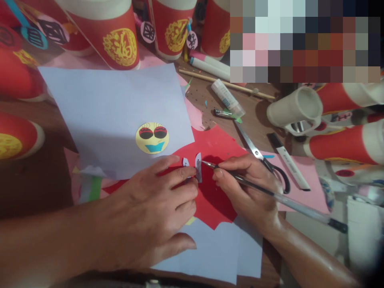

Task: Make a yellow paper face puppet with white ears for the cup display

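Observation:
My left hand (162,200) lies spread over the red paper (220,200), its fingertips against two small white paper pieces. The right-hand piece (198,164) is upright and narrow with a dark dot; the other piece (185,162) is partly under my fingers. My right hand (252,184) pinches a black-and-clear pen (267,191), its tip beside the right-hand piece. Above my left hand, a round yellow face cutout (152,138) with dark eyes and a blue mouth rests on a pale sheet (120,96).
Red-and-white paper cups (120,36) stand along the back and both sides. Scissors (256,153), a glue stick (228,98), a black-capped marker (289,164), a wooden stick (222,82) and a white mug (292,110) lie or stand beyond my right hand.

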Available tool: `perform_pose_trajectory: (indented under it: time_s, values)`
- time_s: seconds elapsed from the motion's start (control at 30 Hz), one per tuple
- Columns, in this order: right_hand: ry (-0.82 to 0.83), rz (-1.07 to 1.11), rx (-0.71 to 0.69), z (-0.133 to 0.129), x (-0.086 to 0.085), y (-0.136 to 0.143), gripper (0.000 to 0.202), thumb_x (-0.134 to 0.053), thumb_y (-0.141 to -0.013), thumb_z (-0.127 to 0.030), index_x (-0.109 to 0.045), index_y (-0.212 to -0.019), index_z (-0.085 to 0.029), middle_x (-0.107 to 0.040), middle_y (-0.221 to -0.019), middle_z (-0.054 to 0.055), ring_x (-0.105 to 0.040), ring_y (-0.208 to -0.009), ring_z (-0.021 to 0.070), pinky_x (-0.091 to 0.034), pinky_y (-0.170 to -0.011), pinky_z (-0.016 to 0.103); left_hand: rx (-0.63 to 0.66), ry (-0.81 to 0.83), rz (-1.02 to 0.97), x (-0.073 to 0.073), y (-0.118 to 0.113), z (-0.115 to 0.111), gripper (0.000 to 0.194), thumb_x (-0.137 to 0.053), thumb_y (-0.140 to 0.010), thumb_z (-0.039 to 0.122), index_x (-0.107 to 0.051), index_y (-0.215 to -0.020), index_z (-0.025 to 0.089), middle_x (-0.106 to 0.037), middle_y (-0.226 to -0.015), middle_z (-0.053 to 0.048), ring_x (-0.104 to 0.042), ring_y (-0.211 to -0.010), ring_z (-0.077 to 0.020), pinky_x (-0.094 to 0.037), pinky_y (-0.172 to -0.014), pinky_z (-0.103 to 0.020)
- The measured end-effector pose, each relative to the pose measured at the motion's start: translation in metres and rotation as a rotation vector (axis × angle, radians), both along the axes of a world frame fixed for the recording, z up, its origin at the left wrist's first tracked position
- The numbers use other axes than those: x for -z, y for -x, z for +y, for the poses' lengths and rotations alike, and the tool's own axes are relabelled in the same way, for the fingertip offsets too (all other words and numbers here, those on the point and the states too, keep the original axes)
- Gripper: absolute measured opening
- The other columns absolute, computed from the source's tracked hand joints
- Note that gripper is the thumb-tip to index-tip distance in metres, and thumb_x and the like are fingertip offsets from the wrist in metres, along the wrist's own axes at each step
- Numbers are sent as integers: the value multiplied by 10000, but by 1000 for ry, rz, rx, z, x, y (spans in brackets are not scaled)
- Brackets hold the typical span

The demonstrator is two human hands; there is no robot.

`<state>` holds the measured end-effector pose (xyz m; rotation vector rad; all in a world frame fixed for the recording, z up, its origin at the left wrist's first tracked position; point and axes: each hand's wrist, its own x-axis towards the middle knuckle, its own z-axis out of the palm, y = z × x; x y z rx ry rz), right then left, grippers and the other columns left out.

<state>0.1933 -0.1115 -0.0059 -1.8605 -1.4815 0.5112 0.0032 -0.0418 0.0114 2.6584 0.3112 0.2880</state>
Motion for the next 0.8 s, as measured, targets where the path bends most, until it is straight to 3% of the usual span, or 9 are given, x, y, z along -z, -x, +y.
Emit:
perform_pose_trajectory:
  time_s: [0.2,0.8]
  values:
    - [4,-87,-113,1,-1,-1,37,-632,-788,-229,-609,-815,-224,-666,-694,-28,-626,-571,112,-485,-531,204,-3,-13,8,0,-1,0,265,-605,-784,458,-678,-764,204,-708,-939,-21,-554,-1023,-252,-304,-981,-412]
    - [-2,-50,-114,4,-2,3,28,-636,-775,-212,-610,-765,-211,-672,-648,-33,-630,-548,112,-488,-514,198,6,-22,5,-2,-1,1,261,-602,-781,454,-667,-731,206,-711,-948,-18,-570,-984,-254,-313,-949,-413]
